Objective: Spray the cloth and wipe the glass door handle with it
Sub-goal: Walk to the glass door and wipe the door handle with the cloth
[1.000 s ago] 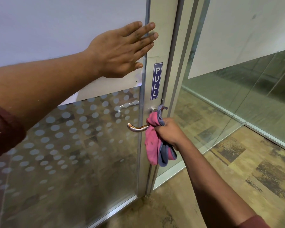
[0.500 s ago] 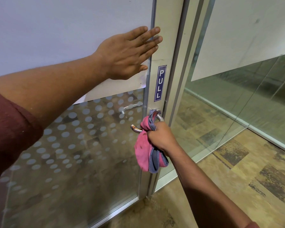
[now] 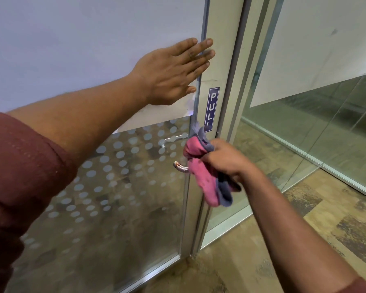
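Our left hand point(image 3: 173, 72) lies flat and open against the glass door point(image 3: 106, 187), fingers together and pointing toward 2 o'clock, fingertips point(image 3: 208, 52) crossing onto the metal door frame point(image 3: 220, 60). Left arm reaches up from 8 o'clock, nearly straight, maroon sleeve point(image 3: 19, 176) pushed back above the forearm. Our right hand point(image 3: 224, 159) is closed around the pink-and-grey cloth point(image 3: 201, 172), knuckles up, wrist bent slightly down; the right forearm comes in from 5 o'clock. Cloth is bunched over the door handle point(image 3: 181, 167), wrapped on its inner part next to the frame; only the handle's curved metal tip shows, sticking out at 9 o'clock of the cloth. One grey corner of the cloth pokes up at 12 o'clock over the bottom of the blue PULL sticker point(image 3: 212, 106); the loose end hangs down at 6 o'clock below the fist. Right hand is slightly blurred. Handle sits at 5 o'clock from the left hand, well apart from it.
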A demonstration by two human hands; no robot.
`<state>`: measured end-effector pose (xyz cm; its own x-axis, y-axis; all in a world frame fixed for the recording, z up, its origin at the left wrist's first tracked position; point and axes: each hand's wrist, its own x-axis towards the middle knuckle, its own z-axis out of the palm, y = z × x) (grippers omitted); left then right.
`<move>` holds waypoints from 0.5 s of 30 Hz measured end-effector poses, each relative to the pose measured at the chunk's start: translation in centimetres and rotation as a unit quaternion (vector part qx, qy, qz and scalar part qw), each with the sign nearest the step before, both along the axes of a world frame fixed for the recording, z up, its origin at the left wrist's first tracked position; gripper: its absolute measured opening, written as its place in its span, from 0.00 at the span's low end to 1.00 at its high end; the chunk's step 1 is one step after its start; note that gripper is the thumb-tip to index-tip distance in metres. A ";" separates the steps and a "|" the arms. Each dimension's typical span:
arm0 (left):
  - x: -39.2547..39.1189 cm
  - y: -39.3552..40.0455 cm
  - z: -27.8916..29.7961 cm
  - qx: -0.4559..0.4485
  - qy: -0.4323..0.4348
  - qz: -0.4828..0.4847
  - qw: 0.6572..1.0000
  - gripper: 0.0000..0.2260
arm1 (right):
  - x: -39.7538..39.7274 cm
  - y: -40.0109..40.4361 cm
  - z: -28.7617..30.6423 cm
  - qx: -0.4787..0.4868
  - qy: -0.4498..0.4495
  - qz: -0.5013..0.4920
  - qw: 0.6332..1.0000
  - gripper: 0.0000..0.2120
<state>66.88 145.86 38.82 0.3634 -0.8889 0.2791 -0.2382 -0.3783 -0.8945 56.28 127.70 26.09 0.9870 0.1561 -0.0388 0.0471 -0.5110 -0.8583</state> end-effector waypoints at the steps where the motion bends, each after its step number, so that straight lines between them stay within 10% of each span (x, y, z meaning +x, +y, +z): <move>1: 0.0 0.0 0.0 -0.002 -0.001 -0.002 1.000 0.31 | 0.2 -0.5 1.2 -0.039 -0.010 0.010 0.999 0.15; 7: 0.0 0.0 0.0 -0.010 0.005 -0.009 1.000 0.31 | 1.7 1.7 2.6 -0.349 -0.053 0.111 0.929 0.09; 15: 0.0 0.1 0.0 -0.010 0.005 -0.009 1.000 0.31 | 3.4 4.4 0.0 -0.400 -0.157 0.151 0.890 0.05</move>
<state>66.85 145.95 38.83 0.3511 -0.8894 0.2927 -0.2545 -0.3915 -0.8843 59.70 132.13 26.05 0.8865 0.4625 0.0134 0.4593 -0.8761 -0.1467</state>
